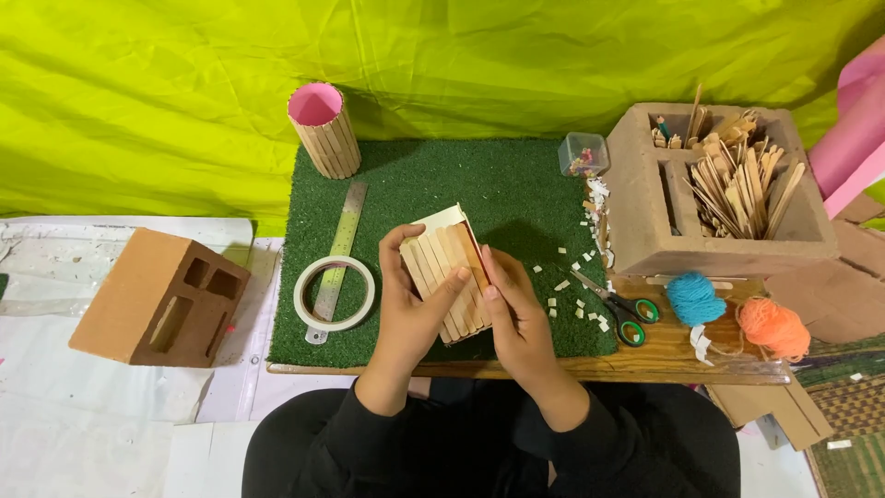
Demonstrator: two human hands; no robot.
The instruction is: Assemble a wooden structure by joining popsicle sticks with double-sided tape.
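Both my hands hold a small box [449, 267] covered with wooden craft sticks, cream card showing at its top edge. My left hand [412, 309] grips its left side, thumb across the sticks. My right hand [518, 318] holds the right side, with the thumb pressed on the sticks. The box hovers over a green artificial-grass mat [516, 194] on a wooden board [664, 355].
On the mat lie a metal ruler [342, 242], a tape roll [334, 292] and a stick-clad pink cup [324, 130]. Scissors [619, 311], paper scraps, a small clear jar [583, 152], a cardboard box of craft sticks [728, 189], blue [694, 298] and orange [772, 327] yarn balls sit right. A brick [161, 297] lies left.
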